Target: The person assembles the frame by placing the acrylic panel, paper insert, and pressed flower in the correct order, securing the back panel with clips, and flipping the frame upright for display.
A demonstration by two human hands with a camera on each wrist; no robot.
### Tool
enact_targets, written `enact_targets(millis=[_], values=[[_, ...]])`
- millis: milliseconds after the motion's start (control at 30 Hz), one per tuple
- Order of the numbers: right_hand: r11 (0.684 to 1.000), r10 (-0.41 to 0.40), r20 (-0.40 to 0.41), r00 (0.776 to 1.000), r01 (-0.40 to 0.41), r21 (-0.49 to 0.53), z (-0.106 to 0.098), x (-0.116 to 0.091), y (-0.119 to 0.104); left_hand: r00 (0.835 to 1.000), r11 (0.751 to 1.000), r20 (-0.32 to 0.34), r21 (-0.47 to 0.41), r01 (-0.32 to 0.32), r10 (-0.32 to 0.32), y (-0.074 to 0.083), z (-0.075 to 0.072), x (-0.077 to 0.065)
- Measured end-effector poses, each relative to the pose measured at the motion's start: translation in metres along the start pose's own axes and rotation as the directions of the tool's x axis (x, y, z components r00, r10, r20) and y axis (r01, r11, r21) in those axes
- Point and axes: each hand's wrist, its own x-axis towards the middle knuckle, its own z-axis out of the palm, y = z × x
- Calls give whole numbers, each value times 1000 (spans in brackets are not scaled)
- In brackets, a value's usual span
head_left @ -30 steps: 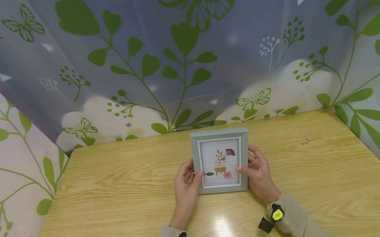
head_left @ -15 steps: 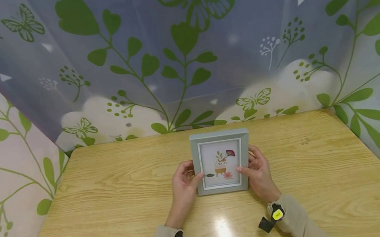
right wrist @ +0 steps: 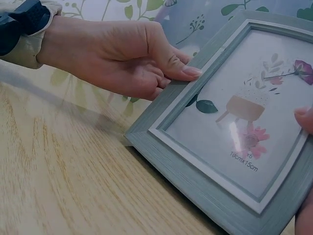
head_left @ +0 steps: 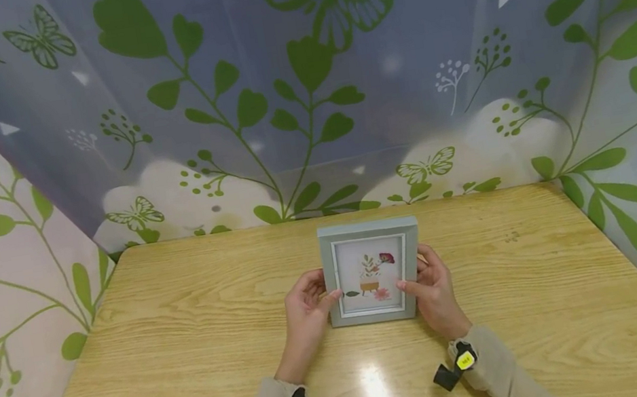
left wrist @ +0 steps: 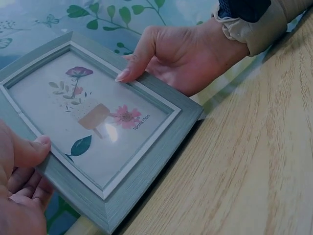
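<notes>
A grey-green picture frame [head_left: 379, 316] with a white inner border stands near the middle of the table, leaning back slightly. Behind its glazing is a print [left wrist: 98, 117] with a potted plant, a pink flower, a dark red flower and a green leaf. My left hand [head_left: 306, 313] grips the frame's left side, thumb on the front border and fingers curled behind. On the opposite side my right hand [head_left: 436, 294] holds it the same way. The lower edge of the picture frame is right at the tabletop in both wrist views. The fingertips behind it are hidden.
The wooden table [head_left: 182, 280] reaches back to a blue curtain [head_left: 395, 91] printed with green leaves and butterflies. Similar patterned cloth hangs along the left and right sides. A bright light reflection lies on the near tabletop.
The top of the picture frame has dipped slightly toward me in the head view. My left wrist has shifted a little left; the right hand stays nearly still.
</notes>
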Motion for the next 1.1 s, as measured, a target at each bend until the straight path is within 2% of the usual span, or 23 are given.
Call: enact_targets(millis=[233,333,700,1100], values=[[992,22,5,1000,-21,-128,1,-2,1,1000,1000,-2,1,22,-22,3,-1,0],[989,32,11,999,-30,-148,1,-3,0,1000,1000,5,-4,28,-28,2,-1,1],[992,33,37,999,-28,-123,3,-3,1,999,999,29,26,40,-41,3,-3,2],[994,49,41,998,-45,-95,4,-1,0,994,998,88,19,61,-63,6,-9,6]])
